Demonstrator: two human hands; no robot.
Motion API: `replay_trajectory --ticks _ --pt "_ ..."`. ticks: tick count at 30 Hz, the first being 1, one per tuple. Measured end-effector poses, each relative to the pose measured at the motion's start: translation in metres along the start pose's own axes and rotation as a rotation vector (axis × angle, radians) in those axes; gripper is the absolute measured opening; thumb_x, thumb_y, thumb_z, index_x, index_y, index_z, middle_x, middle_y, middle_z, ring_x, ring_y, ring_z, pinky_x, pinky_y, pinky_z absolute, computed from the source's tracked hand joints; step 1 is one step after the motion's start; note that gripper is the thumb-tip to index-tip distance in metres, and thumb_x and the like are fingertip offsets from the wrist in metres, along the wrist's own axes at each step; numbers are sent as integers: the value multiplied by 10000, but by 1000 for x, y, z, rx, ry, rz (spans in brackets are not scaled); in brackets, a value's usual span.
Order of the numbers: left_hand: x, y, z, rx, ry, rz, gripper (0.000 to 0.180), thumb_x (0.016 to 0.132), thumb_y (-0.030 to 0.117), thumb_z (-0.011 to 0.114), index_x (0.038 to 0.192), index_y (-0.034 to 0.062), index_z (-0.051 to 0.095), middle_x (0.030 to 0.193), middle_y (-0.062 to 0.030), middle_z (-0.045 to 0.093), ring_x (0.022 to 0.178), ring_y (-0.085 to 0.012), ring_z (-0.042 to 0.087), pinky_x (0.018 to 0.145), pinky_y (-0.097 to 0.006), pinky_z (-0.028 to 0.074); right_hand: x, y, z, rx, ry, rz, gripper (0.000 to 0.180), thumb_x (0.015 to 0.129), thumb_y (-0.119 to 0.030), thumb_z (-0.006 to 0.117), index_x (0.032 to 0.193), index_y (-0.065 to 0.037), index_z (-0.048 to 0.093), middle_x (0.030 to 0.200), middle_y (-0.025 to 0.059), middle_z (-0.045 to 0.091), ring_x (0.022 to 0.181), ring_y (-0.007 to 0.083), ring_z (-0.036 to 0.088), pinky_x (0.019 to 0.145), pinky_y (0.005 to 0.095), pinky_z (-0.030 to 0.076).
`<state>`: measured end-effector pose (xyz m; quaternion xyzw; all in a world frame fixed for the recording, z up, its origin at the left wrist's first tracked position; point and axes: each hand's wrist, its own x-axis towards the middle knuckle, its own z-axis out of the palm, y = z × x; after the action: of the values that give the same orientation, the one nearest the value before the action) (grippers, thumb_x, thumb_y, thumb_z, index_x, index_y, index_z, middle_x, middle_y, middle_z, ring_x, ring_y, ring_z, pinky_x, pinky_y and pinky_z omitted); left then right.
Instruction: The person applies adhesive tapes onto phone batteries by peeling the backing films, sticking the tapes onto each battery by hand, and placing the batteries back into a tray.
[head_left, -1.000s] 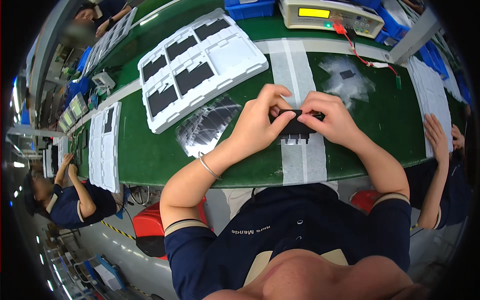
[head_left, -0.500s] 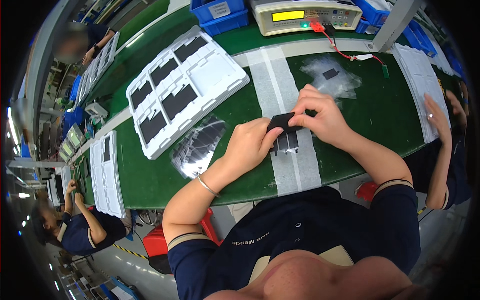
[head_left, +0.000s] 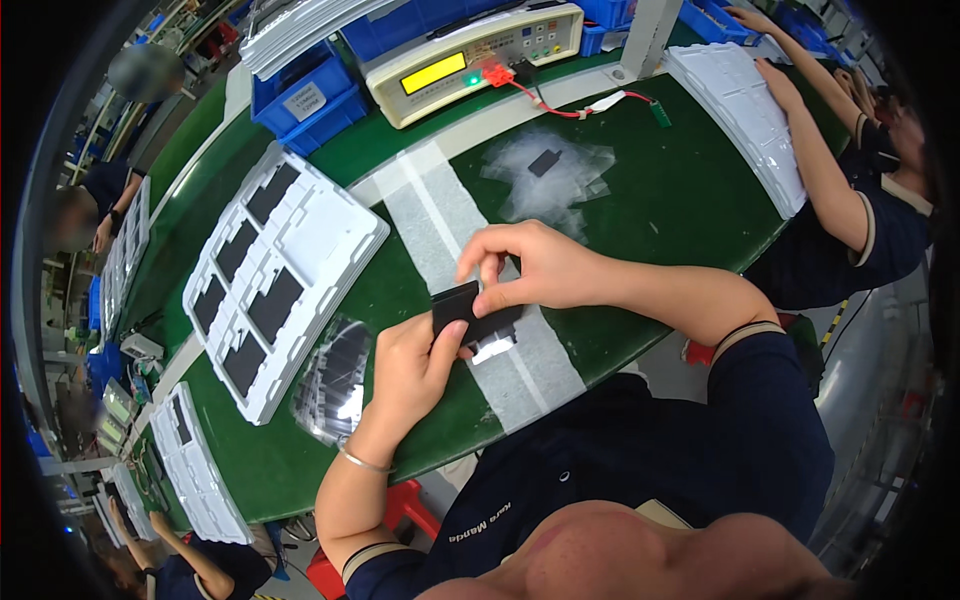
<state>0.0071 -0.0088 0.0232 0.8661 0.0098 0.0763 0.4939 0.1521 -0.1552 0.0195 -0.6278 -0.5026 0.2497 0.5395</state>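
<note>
A flat black rectangular piece [head_left: 456,308] is held just above the pale taped strip on the bench. My left hand [head_left: 410,365] grips its left side, thumb across its face. At the piece's right edge is my right hand [head_left: 535,265], its thumb pressed there and its fingers curled; the contact behind the edge is partly hidden. Below the piece, a shiny film with black tabs [head_left: 495,347] shows over the strip. Left of my left hand lies a stack of clear film sheets with dark stripes [head_left: 332,385].
A white compartment tray [head_left: 325,225] with several black pieces stands at the left. Thin clear sheets [head_left: 545,190] with a small black piece lie beyond my right hand. A tester [head_left: 480,60] with red leads and blue bins [head_left: 310,105] line the back. At the right, a co-worker's arm [head_left: 815,155] reaches over another white tray [head_left: 740,120].
The view has turned, so the bench appears shifted left and down. My right index finger has lifted away from the thumb; my left hand keeps its hold on the black piece.
</note>
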Motion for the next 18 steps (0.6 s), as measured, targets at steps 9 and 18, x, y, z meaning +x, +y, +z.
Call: replay_trajectory --ticks 9,18 --pt "-10 9 -1 -876 -386 -246 378 949 265 347 847 -33 556 696 -127 623 585 -177 606 515 -237 456 -1 -3 -4 624 -325 83 532 743 -274 698 1166 1 531 1168 141 519 1108 236 488 945 355 395" --pt "-8 6 8 -988 -390 -277 380 952 283 348 871 -32 544 705 -134 618 614 -187 612 534 -249 466 -5 2 -3 604 -280 -1 521 722 -286 710 1123 15 565 1136 129 516 1094 231 472 939 349 366"
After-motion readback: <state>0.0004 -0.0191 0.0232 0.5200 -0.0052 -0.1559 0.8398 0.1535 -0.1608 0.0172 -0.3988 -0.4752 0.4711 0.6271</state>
